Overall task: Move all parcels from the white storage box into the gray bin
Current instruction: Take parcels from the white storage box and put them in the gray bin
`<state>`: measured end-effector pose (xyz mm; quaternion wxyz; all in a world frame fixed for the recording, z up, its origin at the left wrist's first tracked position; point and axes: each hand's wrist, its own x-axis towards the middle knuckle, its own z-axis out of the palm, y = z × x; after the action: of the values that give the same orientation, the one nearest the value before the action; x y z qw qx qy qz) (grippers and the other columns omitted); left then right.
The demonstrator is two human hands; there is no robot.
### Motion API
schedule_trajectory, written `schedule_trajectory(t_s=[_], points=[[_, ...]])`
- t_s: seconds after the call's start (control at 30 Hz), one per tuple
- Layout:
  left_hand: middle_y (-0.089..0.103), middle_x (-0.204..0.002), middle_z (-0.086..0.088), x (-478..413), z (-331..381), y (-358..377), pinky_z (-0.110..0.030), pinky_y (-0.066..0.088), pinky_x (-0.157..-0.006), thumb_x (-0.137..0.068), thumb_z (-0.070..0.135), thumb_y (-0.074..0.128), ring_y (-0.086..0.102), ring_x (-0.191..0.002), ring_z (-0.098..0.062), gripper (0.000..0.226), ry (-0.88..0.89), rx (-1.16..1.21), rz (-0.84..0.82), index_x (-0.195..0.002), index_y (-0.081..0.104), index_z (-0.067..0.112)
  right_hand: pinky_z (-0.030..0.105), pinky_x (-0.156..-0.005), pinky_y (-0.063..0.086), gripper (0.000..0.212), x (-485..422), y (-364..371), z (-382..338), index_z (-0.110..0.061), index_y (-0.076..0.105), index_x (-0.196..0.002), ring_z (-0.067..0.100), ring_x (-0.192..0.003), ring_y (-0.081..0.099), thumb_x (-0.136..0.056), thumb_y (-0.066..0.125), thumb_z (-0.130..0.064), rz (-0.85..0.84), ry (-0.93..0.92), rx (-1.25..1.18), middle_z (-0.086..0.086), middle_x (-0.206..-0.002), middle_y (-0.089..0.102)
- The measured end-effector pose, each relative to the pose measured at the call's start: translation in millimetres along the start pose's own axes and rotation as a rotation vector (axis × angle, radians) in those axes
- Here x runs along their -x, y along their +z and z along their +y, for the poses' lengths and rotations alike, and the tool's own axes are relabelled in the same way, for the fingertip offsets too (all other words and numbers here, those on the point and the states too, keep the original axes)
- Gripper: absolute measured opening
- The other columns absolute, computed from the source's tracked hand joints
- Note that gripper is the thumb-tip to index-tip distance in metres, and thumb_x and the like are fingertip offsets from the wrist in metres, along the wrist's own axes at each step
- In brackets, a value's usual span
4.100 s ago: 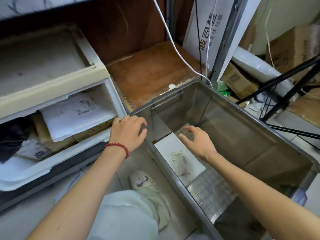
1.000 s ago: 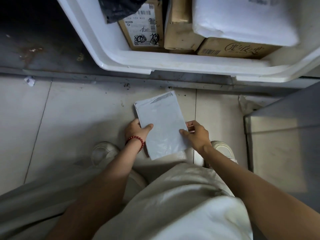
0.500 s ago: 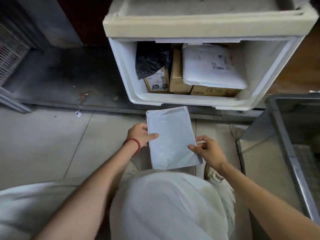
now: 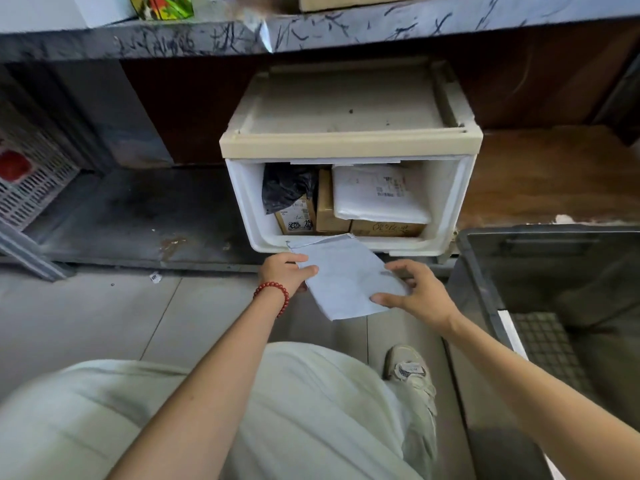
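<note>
A flat grey mailer parcel (image 4: 346, 278) hangs in the air just in front of the white storage box (image 4: 349, 244). My left hand (image 4: 284, 273) pinches its left edge, thumb on top. My right hand (image 4: 415, 294) holds its right edge between thumb and fingers. Inside the box sit a white padded parcel (image 4: 377, 194), a black bag (image 4: 287, 187), and brown cartons (image 4: 329, 213). The gray bin (image 4: 485, 292) stands on the floor at the right, and a white parcel edge (image 4: 512, 334) shows inside it.
The box sits on a low dark ledge (image 4: 138, 216) under a marble-patterned counter (image 4: 311, 36). A perforated crate (image 4: 31, 181) stands at far left. My knees and a shoe (image 4: 412, 372) fill the foreground on the tiled floor (image 4: 86, 317).
Earlier my hands were at the bin, then picked the grey mailer up from the floor. It has since risen with both hands toward the box front, and my view has tilted up.
</note>
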<state>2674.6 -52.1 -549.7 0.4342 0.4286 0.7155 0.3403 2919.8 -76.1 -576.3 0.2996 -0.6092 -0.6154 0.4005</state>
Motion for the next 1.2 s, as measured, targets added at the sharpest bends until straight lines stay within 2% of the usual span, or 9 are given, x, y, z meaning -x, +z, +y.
schedule_trajectory(t_s=[0.17, 0.27, 0.37, 0.47, 0.57, 0.63, 0.73, 0.87, 1.2], points=[[0.073, -0.099, -0.006, 3.6, 2.1, 2.5, -0.039, 0.057, -0.084, -0.063, 0.037, 0.084, 0.07, -0.088, -0.024, 0.031, 0.007, 0.018, 0.042, -0.087, 0.074, 0.021, 0.019, -0.097, 0.04, 0.064, 20.0, -8.3, -0.4, -0.037, 0.059, -0.115, 0.003, -0.115, 0.046, -0.058, 0.088, -0.044, -0.054, -0.07, 0.031, -0.013, -0.128, 0.051], [0.073, -0.095, 0.006, 11.6, 11.3, 6.6, -0.035, 0.058, -0.083, -0.069, 0.055, 0.075, 0.072, -0.083, -0.016, 0.04, 0.019, 0.018, -0.034, -0.092, 0.074, 0.022, 0.013, -0.088, 0.039, 0.041, 23.6, -8.2, 2.4, -0.026, 0.069, -0.106, 0.001, -0.109, 0.052, -0.069, 0.084, -0.032, 0.031, -0.105, 0.035, -0.011, -0.12, 0.058], [0.072, -0.091, 0.006, 17.4, 17.4, 13.5, -0.028, 0.054, -0.084, -0.075, 0.065, 0.065, 0.07, -0.084, -0.009, 0.042, 0.104, -0.126, -0.032, -0.088, 0.07, 0.026, 0.022, -0.07, 0.041, 0.016, 20.5, -12.9, 4.2, -0.02, 0.072, -0.086, 0.005, -0.084, 0.059, -0.083, 0.072, -0.037, 0.17, -0.123, 0.109, -0.007, -0.092, 0.068], [0.063, -0.105, -0.001, 23.1, 19.6, 20.9, -0.028, 0.047, -0.086, -0.074, 0.064, 0.066, 0.06, -0.101, -0.018, 0.053, 0.227, -0.347, -0.024, -0.103, 0.065, 0.02, 0.032, -0.057, 0.033, 0.03, 17.2, -22.1, 3.4, -0.02, 0.057, -0.067, 0.011, -0.059, 0.043, -0.087, 0.067, -0.04, 0.251, -0.058, 0.044, -0.004, -0.062, 0.055], [0.046, -0.121, -0.004, 19.4, 19.0, 21.3, -0.033, 0.042, -0.098, -0.071, 0.063, 0.07, 0.043, -0.121, -0.023, 0.054, 0.256, -0.566, -0.006, -0.109, 0.061, 0.026, 0.033, -0.06, 0.035, 0.023, 14.3, -29.7, 1.9, -0.017, 0.063, -0.075, 0.016, -0.062, 0.045, -0.086, 0.069, -0.035, 0.254, -0.021, -0.041, 0.001, -0.066, 0.059], [0.051, -0.119, -0.004, 16.4, 18.2, 19.6, -0.038, 0.045, -0.097, -0.07, 0.058, 0.073, 0.046, -0.118, -0.026, 0.041, 0.248, -0.625, 0.002, -0.094, 0.059, 0.029, 0.035, -0.069, 0.046, 0.015, 12.9, -33.4, 2.9, -0.016, 0.066, -0.082, 0.022, -0.072, 0.058, -0.088, 0.068, -0.03, 0.249, 0.002, -0.063, 0.001, -0.077, 0.068], [0.063, -0.096, -0.004, 20.3, 19.1, 17.6, -0.036, 0.049, -0.077, -0.071, 0.046, 0.076, 0.058, -0.095, -0.028, 0.035, 0.206, -0.535, 0.059, -0.073, 0.048, 0.026, 0.02, -0.063, 0.05, 0.013, 14.4, -38.8, 4.1, -0.011, 0.061, -0.09, 0.017, -0.077, 0.061, -0.091, 0.064, -0.023, 0.266, 0.031, -0.118, 0.001, -0.087, 0.068], [0.059, -0.096, 0.001, 25.7, 23.7, 19.6, -0.024, 0.04, -0.06, -0.075, 0.027, 0.08, 0.053, -0.087, -0.018, 0.033, 0.259, -0.218, 0.105, -0.096, 0.055, 0.022, 0.01, -0.051, 0.045, 0.01, 18.6, -45.3, 6.4, -0.017, 0.055, -0.09, 0.011, -0.075, 0.061, -0.091, 0.064, -0.023, 0.298, 0.05, -0.153, -0.002, -0.089, 0.067], [0.069, -0.099, -0.001, 36.6, 70.2, 77.7, -0.01, 0.051, -0.063, -0.082, 0.012, 0.073, 0.064, -0.079, -0.001, 0.029, 0.443, 0.166, -0.042, -0.107, 0.059, 0.008, 0.016, -0.061, 0.049, 0.022, 40.7, -101.2, -0.6, -0.017, 0.054, -0.11, 0.004, -0.081, 0.064, -0.094, 0.058, -0.032, 0.493, 0.05, -0.219, -0.007, -0.096, 0.065]])
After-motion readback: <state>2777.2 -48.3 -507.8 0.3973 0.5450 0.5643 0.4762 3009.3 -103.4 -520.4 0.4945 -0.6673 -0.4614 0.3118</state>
